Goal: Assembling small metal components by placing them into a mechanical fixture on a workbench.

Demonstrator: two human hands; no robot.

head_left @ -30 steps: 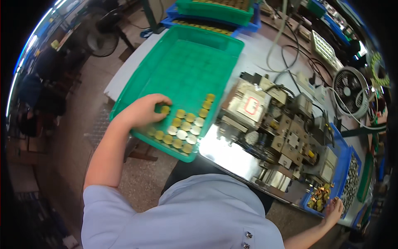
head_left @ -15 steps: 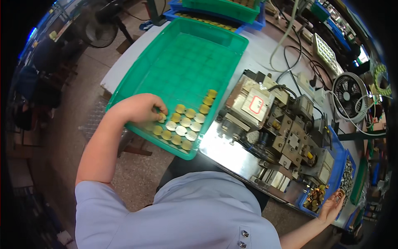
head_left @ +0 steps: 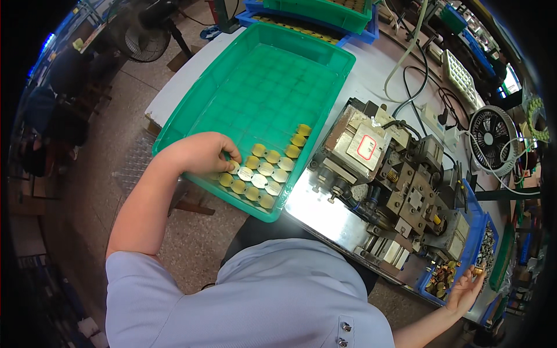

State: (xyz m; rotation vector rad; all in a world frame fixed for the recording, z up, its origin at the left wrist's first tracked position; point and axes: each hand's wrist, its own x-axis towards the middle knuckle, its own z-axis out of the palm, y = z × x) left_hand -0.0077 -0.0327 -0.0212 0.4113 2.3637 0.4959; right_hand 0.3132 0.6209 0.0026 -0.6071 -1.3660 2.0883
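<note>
Over the near left part of the green tray (head_left: 275,66), the left hand (head_left: 212,155) is reaching down, its grip clamping a disc (head_left: 234,168) at the left end of a row. Other discs (head_left: 259,181) are lying in the tray's near part, some running up its right side. At the near right, the right hand (head_left: 466,291) is pinching a brass piece (head_left: 478,271) beside a blue bin (head_left: 426,285) of metal parts (head_left: 442,277). Between the hands, a machine (head_left: 415,200) is standing on the worktop (head_left: 187,84).

Left hand (head_left: 208,153) pinching disc (head_left: 234,168), green tray (head_left: 264,81), right hand (head_left: 464,292) holding brass piece (head_left: 478,270)
</note>
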